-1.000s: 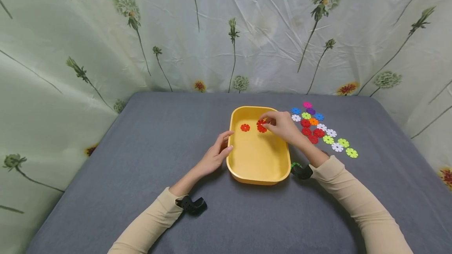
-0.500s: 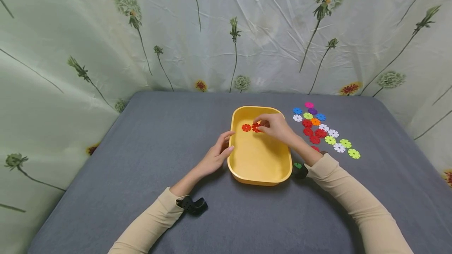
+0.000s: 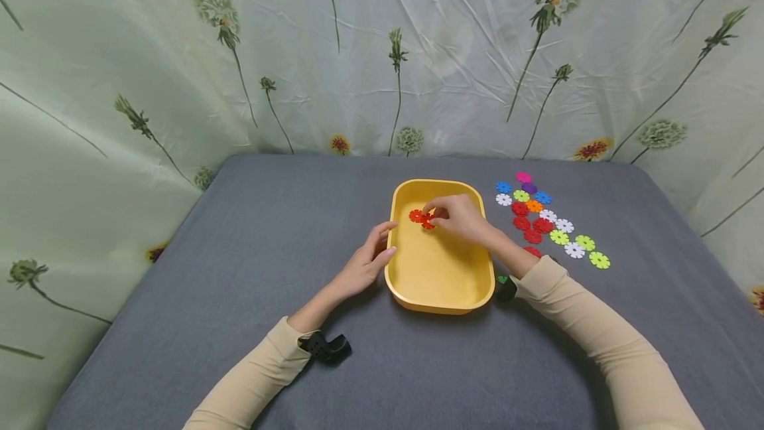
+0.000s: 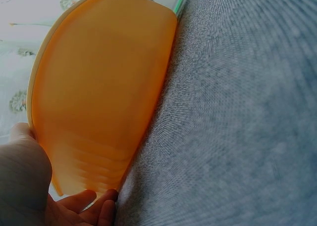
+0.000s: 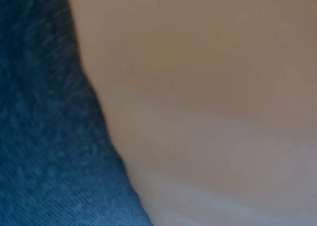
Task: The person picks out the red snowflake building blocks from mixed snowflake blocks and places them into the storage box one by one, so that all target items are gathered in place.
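A yellow plastic tub stands on the grey cloth, its outer wall filling much of the left wrist view. My left hand holds it by the left side, thumb and fingers at the rim and wall. Inside, near the back, lies a red notched plastic disc. Over the tub, my right hand pinches another red notched disc between thumb and fingers, right beside the first. A blurred tan surface takes up most of the right wrist view, so that hand's fingers are hidden there.
To the tub's right, several notched discs lie spread on the grey cloth: red discs, white discs, lime discs, blue discs and others. A green piece shows beside the right wrist's black camera strap. A flowered curtain hangs behind.
My right hand has moved left inside the tub, bringing its red disc up to the one lying there. My left hand keeps its place on the tub.
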A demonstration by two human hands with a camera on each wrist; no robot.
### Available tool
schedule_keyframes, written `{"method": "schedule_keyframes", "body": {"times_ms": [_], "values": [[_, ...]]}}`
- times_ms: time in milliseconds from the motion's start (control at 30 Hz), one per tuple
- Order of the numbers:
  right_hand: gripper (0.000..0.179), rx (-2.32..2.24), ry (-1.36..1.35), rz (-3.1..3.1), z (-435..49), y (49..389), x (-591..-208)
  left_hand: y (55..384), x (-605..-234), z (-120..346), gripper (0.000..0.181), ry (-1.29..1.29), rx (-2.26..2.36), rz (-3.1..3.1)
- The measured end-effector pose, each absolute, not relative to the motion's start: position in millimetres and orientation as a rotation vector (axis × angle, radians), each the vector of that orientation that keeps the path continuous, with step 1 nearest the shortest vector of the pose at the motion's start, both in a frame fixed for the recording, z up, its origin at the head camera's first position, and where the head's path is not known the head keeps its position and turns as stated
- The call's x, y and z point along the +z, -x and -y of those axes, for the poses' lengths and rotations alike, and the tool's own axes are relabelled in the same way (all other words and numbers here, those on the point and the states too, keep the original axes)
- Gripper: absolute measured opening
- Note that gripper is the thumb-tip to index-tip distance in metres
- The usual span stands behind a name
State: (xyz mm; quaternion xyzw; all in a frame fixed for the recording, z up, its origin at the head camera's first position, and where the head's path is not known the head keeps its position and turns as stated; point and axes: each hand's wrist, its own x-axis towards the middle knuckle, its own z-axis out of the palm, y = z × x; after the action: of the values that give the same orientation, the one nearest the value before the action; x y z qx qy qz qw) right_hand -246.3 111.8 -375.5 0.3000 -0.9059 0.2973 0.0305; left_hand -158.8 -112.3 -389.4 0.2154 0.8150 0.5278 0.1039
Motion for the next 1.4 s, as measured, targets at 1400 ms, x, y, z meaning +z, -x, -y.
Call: {"method": "schedule_keyframes", "body": {"times_ms": [1400], "values": [[0.019,1.015,-0.94,3.021,-104.2,255.2,-382.0,160.0,-391.2,112.4,0.048,-0.641,1.557,-2.413]]}}
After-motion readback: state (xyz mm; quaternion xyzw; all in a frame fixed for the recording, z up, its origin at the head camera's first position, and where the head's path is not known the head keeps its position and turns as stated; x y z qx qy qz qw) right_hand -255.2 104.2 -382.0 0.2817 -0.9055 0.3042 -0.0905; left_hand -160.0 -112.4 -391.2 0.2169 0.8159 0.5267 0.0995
